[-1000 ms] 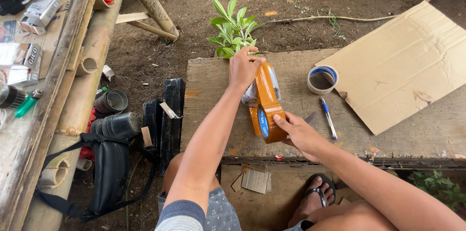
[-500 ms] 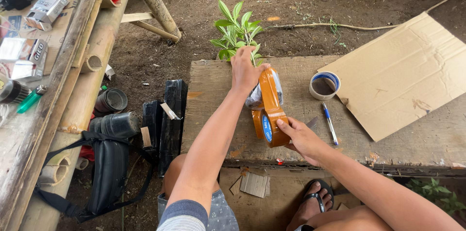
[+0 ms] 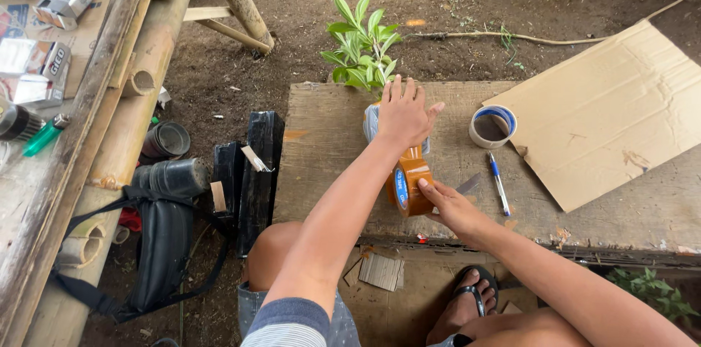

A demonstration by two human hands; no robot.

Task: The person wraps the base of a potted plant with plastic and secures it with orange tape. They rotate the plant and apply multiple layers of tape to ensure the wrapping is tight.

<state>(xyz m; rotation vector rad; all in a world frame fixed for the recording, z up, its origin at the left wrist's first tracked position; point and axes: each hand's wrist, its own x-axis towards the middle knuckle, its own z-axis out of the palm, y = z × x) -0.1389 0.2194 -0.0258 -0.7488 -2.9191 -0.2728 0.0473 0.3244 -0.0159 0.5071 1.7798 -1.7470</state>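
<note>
Brown tape is the main thing going on here: the roll (image 3: 407,185) sits on edge on the wooden board (image 3: 321,164), right at the near side of a little wrapped bundle (image 3: 372,122) that holds the base of a green plant (image 3: 361,44). A strip of tape looks like it runs from the roll up onto the bundle, so I'd say the wrapping is partway along, with the roll not cut loose yet and the plant's leaves all sticking out free at the far end. How many turns are already on there I can't tell, since the left hand (image 3: 404,115) covers most of it. That hand is flat and wide open, fingers spread, palm pressing down on top of the bundle rather than gripping it. The right hand (image 3: 451,208) is loosely curled at the roll, thumb and fingertips touching its side and rim, more steadying than clamping as far as I can see. Off to the right there's a second tape ring (image 3: 493,126), white with a blue rim, a pen (image 3: 499,185) lying just beside the right hand, and a sheet of cardboard (image 3: 606,110) overlapping the board's far corner.
</note>
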